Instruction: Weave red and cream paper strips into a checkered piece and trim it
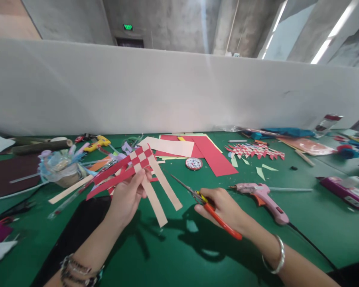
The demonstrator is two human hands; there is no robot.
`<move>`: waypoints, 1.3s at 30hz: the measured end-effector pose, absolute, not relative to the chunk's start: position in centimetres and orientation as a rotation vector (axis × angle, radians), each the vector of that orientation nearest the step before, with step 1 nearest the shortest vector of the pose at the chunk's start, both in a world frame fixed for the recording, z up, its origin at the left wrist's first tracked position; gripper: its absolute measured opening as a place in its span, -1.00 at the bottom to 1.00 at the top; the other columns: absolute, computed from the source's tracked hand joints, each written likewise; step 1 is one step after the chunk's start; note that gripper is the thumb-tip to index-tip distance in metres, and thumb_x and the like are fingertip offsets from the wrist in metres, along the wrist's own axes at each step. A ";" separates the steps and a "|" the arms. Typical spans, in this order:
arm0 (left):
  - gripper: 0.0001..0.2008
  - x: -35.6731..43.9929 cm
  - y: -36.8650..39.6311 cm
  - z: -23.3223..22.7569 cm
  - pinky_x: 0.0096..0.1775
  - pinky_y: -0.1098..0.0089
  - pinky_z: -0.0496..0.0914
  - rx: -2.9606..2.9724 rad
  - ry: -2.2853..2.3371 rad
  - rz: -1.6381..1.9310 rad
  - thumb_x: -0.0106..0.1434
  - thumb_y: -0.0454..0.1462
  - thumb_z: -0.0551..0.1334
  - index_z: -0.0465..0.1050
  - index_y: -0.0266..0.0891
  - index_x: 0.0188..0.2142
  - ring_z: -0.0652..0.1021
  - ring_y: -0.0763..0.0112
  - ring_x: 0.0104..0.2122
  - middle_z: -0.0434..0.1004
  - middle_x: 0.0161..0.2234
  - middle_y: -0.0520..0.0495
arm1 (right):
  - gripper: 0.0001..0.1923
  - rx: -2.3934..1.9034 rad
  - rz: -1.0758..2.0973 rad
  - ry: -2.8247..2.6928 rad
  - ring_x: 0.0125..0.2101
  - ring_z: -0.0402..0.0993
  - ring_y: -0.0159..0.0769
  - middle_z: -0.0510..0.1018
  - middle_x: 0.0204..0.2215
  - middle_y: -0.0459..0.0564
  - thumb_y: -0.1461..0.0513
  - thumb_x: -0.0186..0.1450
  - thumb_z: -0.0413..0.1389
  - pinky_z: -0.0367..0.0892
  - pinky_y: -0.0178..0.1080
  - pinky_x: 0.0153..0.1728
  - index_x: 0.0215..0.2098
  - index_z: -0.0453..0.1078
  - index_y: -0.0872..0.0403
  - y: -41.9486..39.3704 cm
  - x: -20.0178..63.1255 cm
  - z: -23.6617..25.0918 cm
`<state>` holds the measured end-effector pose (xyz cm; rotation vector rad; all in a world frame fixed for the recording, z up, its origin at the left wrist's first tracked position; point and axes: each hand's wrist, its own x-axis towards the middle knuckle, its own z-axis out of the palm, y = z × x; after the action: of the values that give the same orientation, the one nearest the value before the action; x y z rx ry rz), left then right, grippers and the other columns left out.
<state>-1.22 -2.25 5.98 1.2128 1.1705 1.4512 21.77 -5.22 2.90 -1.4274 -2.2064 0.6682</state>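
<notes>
green table (pixel 179 255), scissors' handle (pixel 218 217) hand-hidden

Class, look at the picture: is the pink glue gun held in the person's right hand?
No. The right hand grips orange-handled scissors, while the pink glue gun lies apart on the green table.

red-and-cream checkered weave (pixel 140 157), orange-handled scissors (pixel 209 209)

Beaded bracelets (pixel 77 271), silver bangle (pixel 277 255), bare forearms
</notes>
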 end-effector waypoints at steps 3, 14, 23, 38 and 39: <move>-0.62 -1.5 -2.4 5.9 -0.61 0.42 0.26 1.303 1.208 1.415 0.03 0.01 0.23 0.25 -0.17 -0.69 0.30 0.45 -0.66 0.29 -0.63 0.01 | -0.59 -1.416 0.672 -2.256 -0.64 -0.13 -0.48 0.08 -0.68 -0.23 -0.02 0.22 -0.01 -0.12 -0.37 -0.59 -0.58 -0.01 0.05 -5.3 21.7 3.2; -0.60 -2.4 -2.4 4.9 -0.37 0.35 0.39 1.554 1.229 1.316 0.22 0.02 0.06 0.44 -0.13 -0.57 0.37 0.36 -0.64 0.35 -0.71 0.00 | -0.60 -1.350 0.778 -2.271 -0.60 -0.18 -0.47 0.00 -0.66 -0.23 0.03 0.20 0.04 -0.12 -0.36 -0.57 -0.58 -0.02 0.05 -5.4 21.8 2.8; -0.62 -2.4 -2.4 4.8 -0.34 0.33 0.39 1.546 1.214 1.324 0.22 -0.01 0.08 0.43 -0.13 -0.58 0.43 0.33 -0.61 0.35 -0.71 0.01 | -0.57 -1.360 0.778 -2.268 -0.61 -0.19 -0.47 -0.01 -0.66 -0.23 0.00 0.18 0.07 -0.14 -0.35 -0.59 -0.59 -0.01 0.05 -5.3 22.0 2.8; -0.67 -2.5 -2.2 4.6 -0.42 0.36 0.39 1.529 1.239 1.309 0.20 0.01 0.11 0.43 -0.11 -0.52 0.42 0.34 -0.64 0.32 -0.70 0.04 | -0.51 -1.382 0.830 -2.219 -0.60 -0.20 -0.48 -0.05 -0.66 -0.23 -0.05 0.16 0.08 -0.18 -0.35 -0.62 -0.63 -0.02 0.07 -5.3 22.0 2.7; -0.67 -2.4 -2.2 4.7 -0.42 0.36 0.39 1.528 1.238 1.308 0.19 0.01 0.11 0.44 -0.11 -0.51 0.42 0.34 -0.64 0.32 -0.70 0.04 | -0.51 -1.381 0.827 -2.217 -0.60 -0.21 -0.48 -0.06 -0.66 -0.23 -0.06 0.16 0.07 -0.18 -0.35 -0.62 -0.63 -0.02 0.07 -5.3 22.0 2.7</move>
<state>-2.45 -2.18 4.66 1.5278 1.2385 1.3082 22.03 -5.29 2.67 -1.3807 -2.2174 0.8274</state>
